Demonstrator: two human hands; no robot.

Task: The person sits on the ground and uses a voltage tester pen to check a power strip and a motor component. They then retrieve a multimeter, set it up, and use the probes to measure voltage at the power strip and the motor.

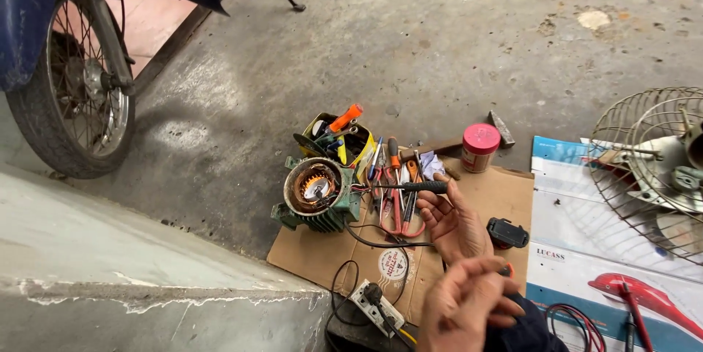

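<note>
My right hand is palm up over a cardboard sheet. It holds a thin tool with a black handle, whose tip points left at a green electric motor with bare copper windings. A black cord runs from near this hand toward a white power strip. My left hand is nearer the camera, blurred, with loosely curled fingers. I cannot tell whether it holds anything.
Red-handled pliers and screwdrivers lie beside the motor, behind them a yellow tin of tools, a red-lidded jar and a hammer. A fan grille lies right, a motorbike wheel far left, a concrete step below.
</note>
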